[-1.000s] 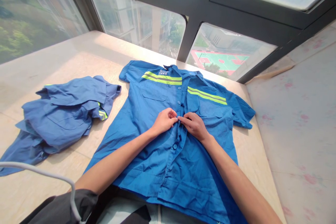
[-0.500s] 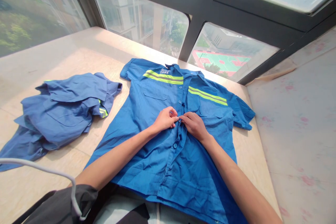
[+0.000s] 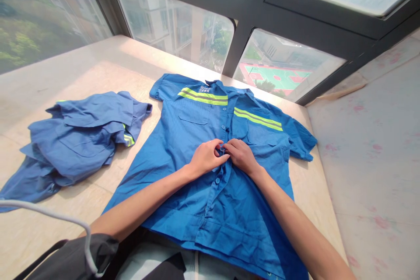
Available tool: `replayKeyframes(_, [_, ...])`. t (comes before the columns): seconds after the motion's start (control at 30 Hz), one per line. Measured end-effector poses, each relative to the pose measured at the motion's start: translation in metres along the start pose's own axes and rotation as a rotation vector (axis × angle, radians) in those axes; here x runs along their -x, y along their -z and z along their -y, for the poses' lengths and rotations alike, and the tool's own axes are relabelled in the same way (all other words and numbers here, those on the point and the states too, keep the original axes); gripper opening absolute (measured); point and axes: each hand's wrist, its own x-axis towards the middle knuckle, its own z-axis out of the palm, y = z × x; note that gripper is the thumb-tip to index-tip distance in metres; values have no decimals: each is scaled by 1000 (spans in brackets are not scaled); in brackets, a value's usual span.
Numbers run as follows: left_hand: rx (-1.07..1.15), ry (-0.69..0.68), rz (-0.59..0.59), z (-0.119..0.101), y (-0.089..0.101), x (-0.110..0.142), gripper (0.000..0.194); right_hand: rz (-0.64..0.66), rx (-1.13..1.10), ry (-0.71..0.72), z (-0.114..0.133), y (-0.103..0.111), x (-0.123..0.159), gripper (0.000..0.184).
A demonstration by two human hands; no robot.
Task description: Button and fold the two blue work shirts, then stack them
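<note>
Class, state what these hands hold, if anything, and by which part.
The left hand and right hand hold the blue short-sleeved work shirt by its front button placket, midway down.

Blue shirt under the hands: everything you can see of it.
The blue shirt looks like woven fabric: short-sleeved, with a collar, chest flaps, yellow-green bands with a darker central stripe, and white lettering. It lies front up, wrinkled, on a pale surface, collar toward the windows. Two upper buttons look unfastened; a lower button shows, fastening unclear. The left hand and right hand hold its mid-front, exact grip hidden.
</note>
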Motion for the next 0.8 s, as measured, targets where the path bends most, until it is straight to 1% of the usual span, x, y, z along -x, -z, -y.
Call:
replayKeyframes(0.1, [-85, 9, -19, -1, -3, 1, 37, 11, -9, -24, 0, 0, 0, 22])
replayKeyframes(0.23, [-103, 48, -7, -3, -2, 1, 33, 18, -16, -30, 0, -1, 0, 20])
replayKeyframes(0.33, [-115, 52, -9, -3, -1, 1, 30, 3, -23, -27, 0, -1, 1, 20])
replayKeyframes(0.47, [-88, 67, -37, -2, -2, 2, 28, -5, -77, -37, -2, -2, 1, 20])
replayKeyframes(0.6, [-37, 91, -40, -1, -4, 2, 26, -10, -160, -52, -4, -2, 2, 20])
replayKeyframes(0.8, [-12, 105, -56, -2, -4, 2, 21, -14, -239, -57, -6, -1, 2, 24])
